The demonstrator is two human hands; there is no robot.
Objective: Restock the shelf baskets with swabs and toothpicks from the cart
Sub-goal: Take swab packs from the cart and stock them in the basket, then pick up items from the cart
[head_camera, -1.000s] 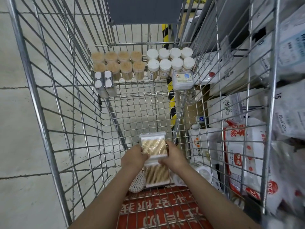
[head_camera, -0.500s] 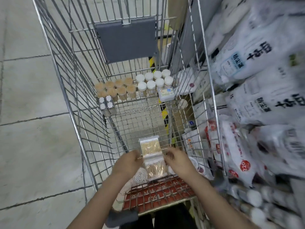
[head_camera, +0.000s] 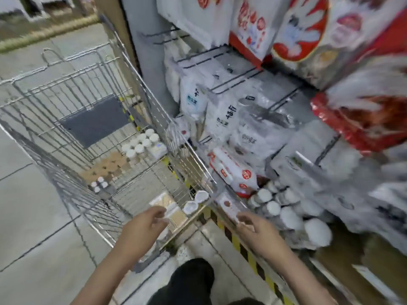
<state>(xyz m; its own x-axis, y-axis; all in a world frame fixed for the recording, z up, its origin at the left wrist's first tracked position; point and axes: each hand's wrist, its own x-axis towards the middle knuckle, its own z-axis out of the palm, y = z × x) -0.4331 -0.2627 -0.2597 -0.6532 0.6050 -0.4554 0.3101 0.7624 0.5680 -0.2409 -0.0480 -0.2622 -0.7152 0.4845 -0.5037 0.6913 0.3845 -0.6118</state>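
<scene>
Now left hand (head_camera: 145, 225) grip on swab box (head_camera: 168, 209), right hand (head_camera: 255, 227) grip unclear, blurred.

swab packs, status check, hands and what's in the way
Left hand at clear swab packs in cart; grip blurred. Right hand over shelf edge, holding nothing clear. Shelf jars crowd the basket.

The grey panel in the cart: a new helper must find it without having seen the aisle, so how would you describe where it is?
Start at the wire cart standing left of the shelves. Look at its far end wall, above the rows of white-capped jars on the cart floor. The grey panel hangs there, the only solid, flat sheet among open wire mesh.
</scene>
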